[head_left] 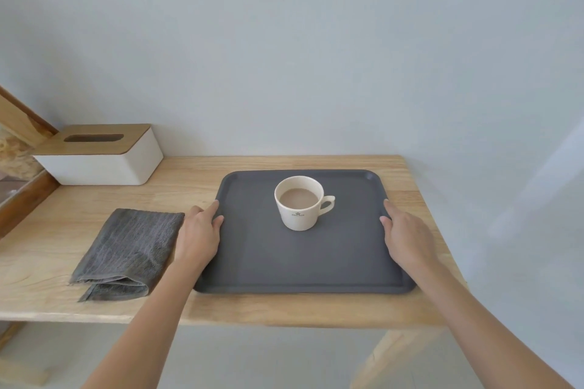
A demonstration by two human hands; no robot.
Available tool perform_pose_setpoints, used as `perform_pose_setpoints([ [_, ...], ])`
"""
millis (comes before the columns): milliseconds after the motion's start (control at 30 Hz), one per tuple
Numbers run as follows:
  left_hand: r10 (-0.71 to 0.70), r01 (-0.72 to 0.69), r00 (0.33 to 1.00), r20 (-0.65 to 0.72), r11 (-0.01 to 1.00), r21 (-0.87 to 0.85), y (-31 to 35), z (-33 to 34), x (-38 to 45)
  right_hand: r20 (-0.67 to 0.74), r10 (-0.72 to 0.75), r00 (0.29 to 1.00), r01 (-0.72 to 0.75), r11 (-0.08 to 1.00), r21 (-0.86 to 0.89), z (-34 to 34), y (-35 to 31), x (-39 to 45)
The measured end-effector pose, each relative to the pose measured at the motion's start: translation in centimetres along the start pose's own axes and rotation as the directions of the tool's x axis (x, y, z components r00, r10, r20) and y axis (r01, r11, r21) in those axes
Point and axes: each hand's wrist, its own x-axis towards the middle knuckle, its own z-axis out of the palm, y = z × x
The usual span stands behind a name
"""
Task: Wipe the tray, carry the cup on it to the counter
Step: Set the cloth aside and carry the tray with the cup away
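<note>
A dark grey tray (303,265) lies flat on the wooden table. On its far half stands a white cup (300,204) filled with a light brown drink, handle pointing right. My left hand (199,230) grips the tray's left rim, thumb on top of the edge. My right hand (407,230) grips the right rim the same way. A folded grey cloth (129,249) lies on the table just left of my left hand.
A white tissue box with a wooden lid (101,155) stands at the back left of the wooden table (284,309). A pale wall runs right behind the table. The table's front edge is close below the tray.
</note>
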Motion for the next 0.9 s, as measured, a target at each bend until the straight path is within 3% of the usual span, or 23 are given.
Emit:
perform_pose_setpoints([
  [200, 0.028, -0.026, 0.999, 0.039, 0.998, -0.06, 0.5, 0.0, 0.3, -0.001, 0.051, 0.999, -0.051, 0.996, 0.068, -1.3, 0.8, -0.9],
  [333, 0.101, -0.099, 0.993, 0.059, 0.995, -0.029, 2.3, -0.4, 1.0, -0.048, 0.124, 0.991, -0.12, 0.99, 0.079, -3.3, 1.7, -2.6],
  [500, 0.236, -0.221, 0.967, 0.101, 0.965, -0.14, 6.2, -0.4, 2.5, -0.145, 0.231, 0.962, -0.219, 0.971, 0.093, -6.6, 3.3, -5.1],
  [700, 0.442, -0.411, 0.883, 0.16, 0.891, -0.193, 13.1, 0.9, 2.4, -0.238, 0.406, 0.882, -0.385, 0.914, 0.132, -10.7, 6.9, -10.0],
  [900, 0.636, -0.571, 0.738, 0.226, 0.767, -0.291, 22.0, 5.0, -1.5, -0.327, 0.562, 0.76, -0.55, 0.824, 0.138, -14.4, 12.8, -17.3],
])
